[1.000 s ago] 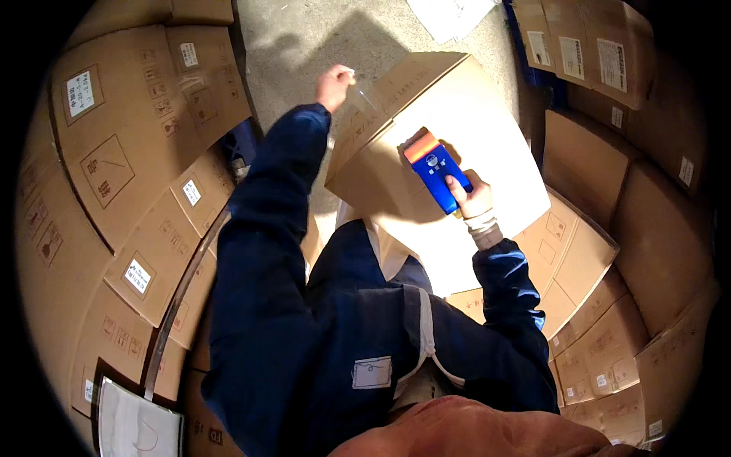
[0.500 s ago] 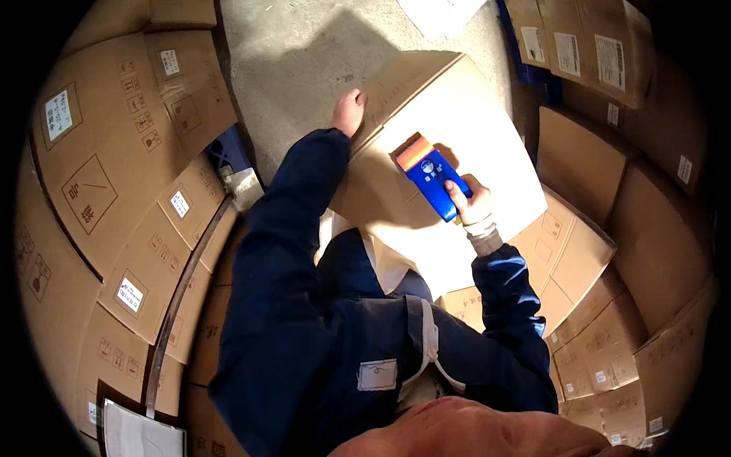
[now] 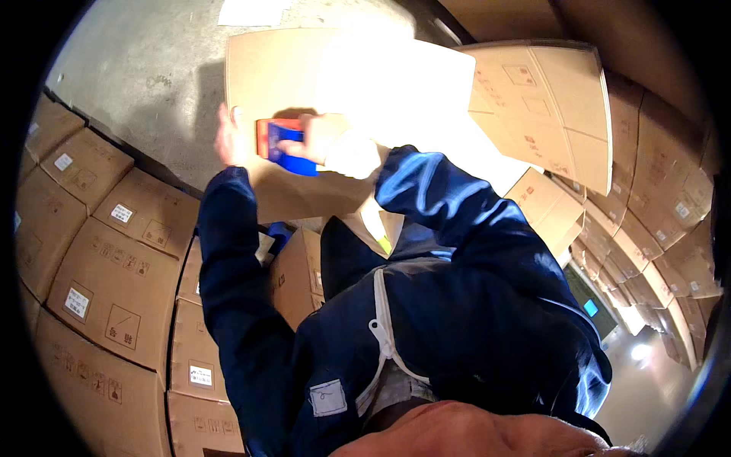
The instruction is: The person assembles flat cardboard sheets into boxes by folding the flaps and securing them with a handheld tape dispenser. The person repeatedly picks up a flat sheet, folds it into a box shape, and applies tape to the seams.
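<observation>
Gripping the blue-and-orange plastic tape dispenser [image 3: 298, 163], the curled right hand [image 3: 329, 139] holds it over the brown cardboard box [image 3: 278, 72], near its left edge. The left hand [image 3: 228, 137], fingers extended, lies at that edge.

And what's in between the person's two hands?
In the head view, the blue and orange tool, gripped by the right hand, then a strip of cardboard box before the left hand.

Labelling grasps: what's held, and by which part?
Right hand: blue-and-orange tool, by its blue body. Left hand: at the edge of the box; hold unclear.
</observation>
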`<state>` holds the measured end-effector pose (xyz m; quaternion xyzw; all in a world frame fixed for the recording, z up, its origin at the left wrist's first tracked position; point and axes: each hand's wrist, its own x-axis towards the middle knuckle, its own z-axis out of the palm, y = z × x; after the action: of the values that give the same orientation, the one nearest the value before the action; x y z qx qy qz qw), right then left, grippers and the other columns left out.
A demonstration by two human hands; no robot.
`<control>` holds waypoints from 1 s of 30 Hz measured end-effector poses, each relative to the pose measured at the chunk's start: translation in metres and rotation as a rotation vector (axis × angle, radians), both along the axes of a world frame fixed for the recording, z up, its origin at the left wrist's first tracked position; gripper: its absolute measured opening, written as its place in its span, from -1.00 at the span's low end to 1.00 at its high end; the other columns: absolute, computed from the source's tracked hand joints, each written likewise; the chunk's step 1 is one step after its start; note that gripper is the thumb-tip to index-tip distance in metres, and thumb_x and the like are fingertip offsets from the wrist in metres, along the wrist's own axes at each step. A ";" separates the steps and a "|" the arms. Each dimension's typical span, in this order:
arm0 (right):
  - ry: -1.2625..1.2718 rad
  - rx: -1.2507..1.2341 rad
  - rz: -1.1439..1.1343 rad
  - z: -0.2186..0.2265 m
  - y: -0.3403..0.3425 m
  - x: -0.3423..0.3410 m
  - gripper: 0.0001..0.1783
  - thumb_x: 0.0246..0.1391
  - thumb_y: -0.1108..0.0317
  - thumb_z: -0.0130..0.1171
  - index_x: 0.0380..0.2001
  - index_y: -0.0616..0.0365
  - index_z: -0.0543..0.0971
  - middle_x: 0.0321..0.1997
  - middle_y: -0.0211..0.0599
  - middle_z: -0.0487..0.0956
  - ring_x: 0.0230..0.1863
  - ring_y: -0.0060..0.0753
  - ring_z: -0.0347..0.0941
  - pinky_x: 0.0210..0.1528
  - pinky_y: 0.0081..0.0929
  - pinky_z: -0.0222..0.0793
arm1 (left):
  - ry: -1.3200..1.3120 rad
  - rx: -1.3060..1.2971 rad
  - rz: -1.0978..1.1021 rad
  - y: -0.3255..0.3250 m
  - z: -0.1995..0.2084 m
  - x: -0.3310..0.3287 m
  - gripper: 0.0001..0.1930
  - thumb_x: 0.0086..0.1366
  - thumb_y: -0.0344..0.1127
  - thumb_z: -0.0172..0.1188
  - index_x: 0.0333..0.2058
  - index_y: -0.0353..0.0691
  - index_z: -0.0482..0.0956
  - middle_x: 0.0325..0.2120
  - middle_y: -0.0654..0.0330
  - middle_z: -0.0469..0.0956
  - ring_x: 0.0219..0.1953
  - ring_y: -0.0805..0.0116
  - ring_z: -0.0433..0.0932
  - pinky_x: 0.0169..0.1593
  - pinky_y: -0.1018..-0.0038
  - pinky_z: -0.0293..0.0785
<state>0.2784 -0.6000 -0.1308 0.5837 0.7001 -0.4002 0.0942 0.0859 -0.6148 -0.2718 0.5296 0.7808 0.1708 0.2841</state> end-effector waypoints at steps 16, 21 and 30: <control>0.245 -0.426 -0.407 0.041 -0.063 0.370 -0.30 -0.19 -0.26 0.01 -0.10 0.04 0.46 -0.17 -0.14 0.50 -0.17 -0.16 0.42 0.01 -0.32 0.23 | 1.015 0.198 -0.220 0.007 0.015 -0.006 -0.52 0.25 -0.07 -0.18 0.08 -0.19 0.17 0.06 -0.01 0.20 0.09 0.08 0.21 0.02 0.08 0.20; -0.306 -0.064 -0.191 0.007 -0.105 0.372 -0.39 -0.15 -0.21 0.03 -0.13 -0.01 0.48 -0.21 -0.20 0.52 -0.19 -0.16 0.43 -0.02 -0.30 0.25 | 0.611 0.070 -0.693 -0.012 0.053 0.228 -0.38 0.11 -0.17 -0.07 0.12 -0.36 0.07 0.15 -0.06 0.03 0.22 -0.02 -0.10 0.21 0.01 -0.26; -0.130 0.036 -0.296 -0.010 -0.123 0.391 -0.49 -0.09 -0.20 -0.03 -0.13 -0.19 0.48 -0.20 -0.23 0.51 -0.24 -0.30 0.45 -0.22 -0.36 0.36 | 0.236 0.205 -0.677 -0.041 0.062 0.332 -0.45 0.14 -0.26 -0.11 0.11 -0.26 0.06 0.18 -0.03 -0.05 0.23 -0.05 -0.14 0.16 -0.13 -0.37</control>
<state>0.6694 -0.7227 -0.1409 0.7069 0.6059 -0.3583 0.0688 0.4179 -0.6555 -0.2095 0.7996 0.5676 0.0824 0.1780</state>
